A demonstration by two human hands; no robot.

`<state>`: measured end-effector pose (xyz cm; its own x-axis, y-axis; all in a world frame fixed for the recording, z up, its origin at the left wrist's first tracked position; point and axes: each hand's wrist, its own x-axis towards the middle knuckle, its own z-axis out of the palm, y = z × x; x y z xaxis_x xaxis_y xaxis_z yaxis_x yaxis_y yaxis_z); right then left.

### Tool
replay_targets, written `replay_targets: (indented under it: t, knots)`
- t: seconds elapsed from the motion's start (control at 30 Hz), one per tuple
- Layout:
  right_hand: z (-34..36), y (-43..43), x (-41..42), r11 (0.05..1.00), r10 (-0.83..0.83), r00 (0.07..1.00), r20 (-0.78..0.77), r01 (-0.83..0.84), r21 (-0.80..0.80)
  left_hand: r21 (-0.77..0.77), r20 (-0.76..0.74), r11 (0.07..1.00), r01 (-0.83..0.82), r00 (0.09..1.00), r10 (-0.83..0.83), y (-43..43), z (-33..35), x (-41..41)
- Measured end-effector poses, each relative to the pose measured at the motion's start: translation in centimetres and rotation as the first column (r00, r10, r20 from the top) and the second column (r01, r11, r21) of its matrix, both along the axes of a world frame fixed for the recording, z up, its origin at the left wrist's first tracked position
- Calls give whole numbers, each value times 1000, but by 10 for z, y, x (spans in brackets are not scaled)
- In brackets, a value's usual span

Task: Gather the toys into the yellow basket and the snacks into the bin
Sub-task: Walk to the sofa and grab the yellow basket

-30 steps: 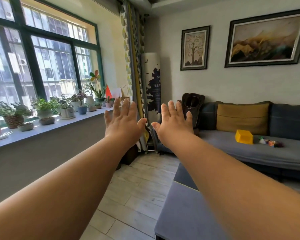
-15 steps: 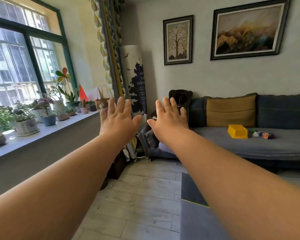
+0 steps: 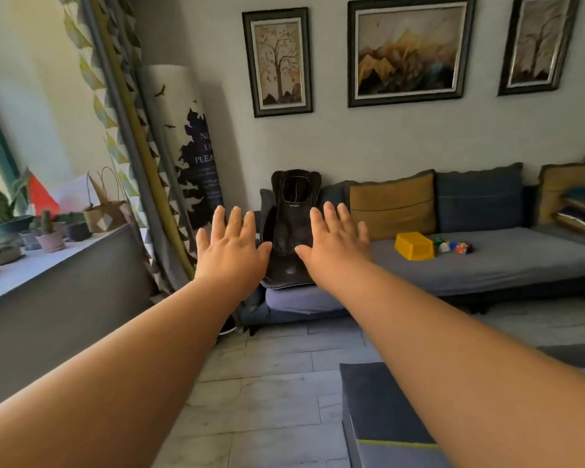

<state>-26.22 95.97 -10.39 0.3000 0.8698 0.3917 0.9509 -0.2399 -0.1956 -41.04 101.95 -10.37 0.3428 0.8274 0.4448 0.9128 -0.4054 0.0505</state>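
We see the yellow plastic basket [image 3: 414, 246] on the grey fabric sofa [image 3: 507, 265], w/ small multicoloured toys [image 3: 453, 246] just to its right. Dark padded massage cushion [image 3: 293, 228] leans at the sofa's left end; potted plants [image 3: 49, 236] on the windowsill [image 3: 31, 268] far left.

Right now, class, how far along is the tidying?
Done: nothing visibly; the basket sits on the sofa with the toys lying beside it, not inside. In hand: nothing; the left hand and right hand are open and empty. Left: all the gathering; no snacks or bin show.
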Motion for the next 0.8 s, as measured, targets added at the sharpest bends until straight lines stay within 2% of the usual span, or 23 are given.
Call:
replay_targets:
  t: [0.47,0.67,0.8]
  knots:
    - [-12,266,115,979,-201,980,7,201,-38,4,-46,978,210,977,-210,305,-8,130]
    - [-28,378,175,926,-375,927,4,375,-53,4,-36,931,364,931,-364,445,-22,200]
    - [-33,430,212,892,-447,894,-7,446,-72,3,-56,896,444,895,-443,510,-26,247]
